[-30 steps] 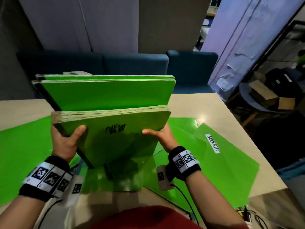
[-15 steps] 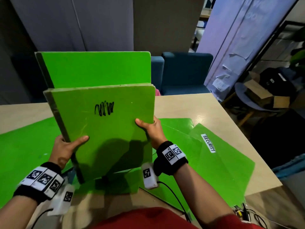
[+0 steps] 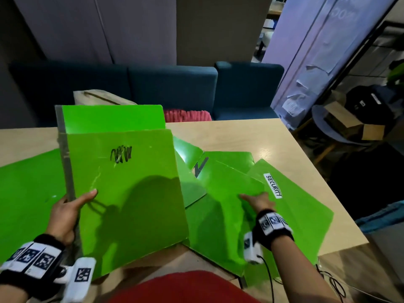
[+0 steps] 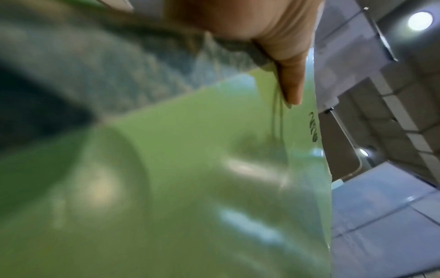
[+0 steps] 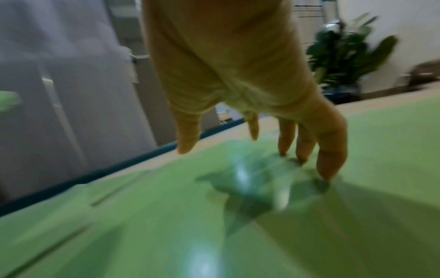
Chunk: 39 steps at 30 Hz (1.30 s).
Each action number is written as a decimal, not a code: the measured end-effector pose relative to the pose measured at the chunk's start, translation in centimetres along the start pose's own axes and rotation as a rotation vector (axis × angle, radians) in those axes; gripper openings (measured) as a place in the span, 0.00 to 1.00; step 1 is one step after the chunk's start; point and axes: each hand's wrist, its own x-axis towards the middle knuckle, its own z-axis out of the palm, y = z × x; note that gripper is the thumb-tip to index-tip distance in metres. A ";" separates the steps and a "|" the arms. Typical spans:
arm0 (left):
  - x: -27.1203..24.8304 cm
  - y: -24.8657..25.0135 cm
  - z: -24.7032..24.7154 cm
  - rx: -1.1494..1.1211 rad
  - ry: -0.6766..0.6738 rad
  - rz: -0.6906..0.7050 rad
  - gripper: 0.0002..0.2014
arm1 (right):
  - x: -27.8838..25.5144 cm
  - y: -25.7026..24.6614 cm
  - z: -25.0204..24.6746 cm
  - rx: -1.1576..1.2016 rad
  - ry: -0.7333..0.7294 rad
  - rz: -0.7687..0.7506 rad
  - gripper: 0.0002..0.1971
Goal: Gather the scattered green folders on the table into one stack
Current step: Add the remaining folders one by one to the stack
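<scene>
Held stack of green folders, front one marked with a black scribble, tilted up on its lower edge near the front of the table, another folder rising behind it. Left hand gripping the stack's left spine edge, thumb laid across the front cover, other fingers hidden behind. More green folders lying flat and overlapping to the right: a loose folder just beside the stack, then one with a white SECURITY label further right. Right hand spread on the loose folder, fingers straight, fingertips pressing down on its glossy cover, gripping nothing. Another flat green folder on the left side of the table. Beyond the pale wooden tabletop, a dark blue sofa, a pink cushion, grey wall panels. Off to the right, a chair loaded with cardboard boxes and a dark bag.
</scene>
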 end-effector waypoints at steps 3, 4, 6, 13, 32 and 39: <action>0.2 -0.2 -0.9 -0.037 0.038 -0.031 0.05 | 0.2 2.9 0.2 0.171 0.114 0.116 0.50; 0.3 -0.2 -1.0 -0.042 0.050 -0.029 0.08 | 0.2 3.1 1.0 0.204 0.120 0.110 0.49; 0.5 0.0 -1.1 -0.056 0.072 -0.043 0.19 | -0.1 2.7 2.7 0.271 0.112 0.106 0.48; 0.6 0.6 -1.0 -0.024 0.030 -0.066 0.12 | 1.8 2.5 2.0 0.280 0.075 0.035 0.28; -0.3 0.6 0.0 0.034 -0.056 -0.071 0.09 | 7.7 11.2 -8.1 -0.389 0.071 0.064 0.25; -0.8 0.3 0.8 0.018 -0.050 -0.097 0.13 | 4.5 8.8 -6.4 -0.227 -0.024 0.014 0.45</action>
